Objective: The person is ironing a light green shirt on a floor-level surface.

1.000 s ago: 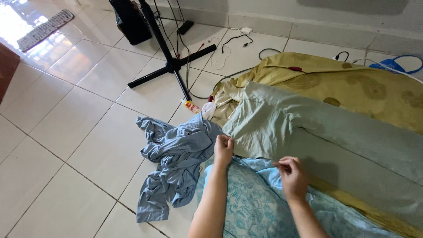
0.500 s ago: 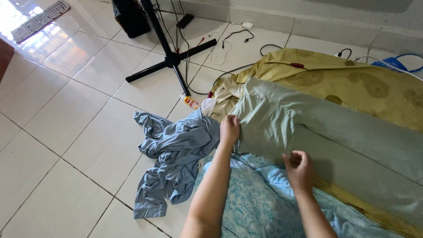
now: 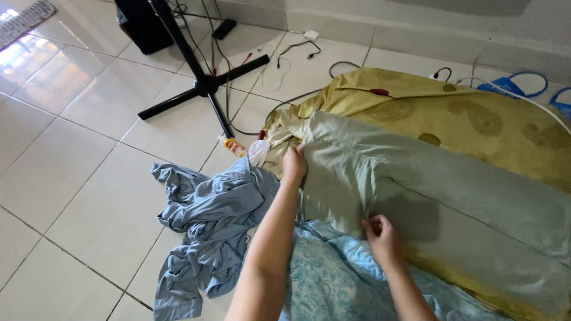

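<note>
A pale green sheet [image 3: 428, 190] lies spread over a mustard-yellow patterned cloth [image 3: 464, 107] on the white tiled floor [image 3: 77, 178], filling the right half of the scene. The left hand [image 3: 294, 163] is at the sheet's far left corner, fingers curled together and pinching the cloth edge. The right hand [image 3: 380, 235] sits nearer, at the sheet's near edge, fingers bunched and closed on a small fold of the same green fabric. So both hands hold 1 edge of the sheet, set apart along it.

Judging by its creases and drape, the sheet is thin, soft and light, with no stiffness of its own; it will sag between the 2 grips and slide easily over the cloth below. Corners and the hemmed edge look like the surest places to hold, since a pinch in the middle would only gather loose folds.

Just left of the left hand lies a crumpled blue-grey garment [image 3: 208, 226]. A light blue floral cloth [image 3: 333, 279] lies nearest, under both forearms. Farther off stand a black stand [image 3: 202, 83] with spread legs and some cables [image 3: 297, 50], and a small orange-capped bottle [image 3: 233, 146] lies near the sheet's far left corner.
</note>
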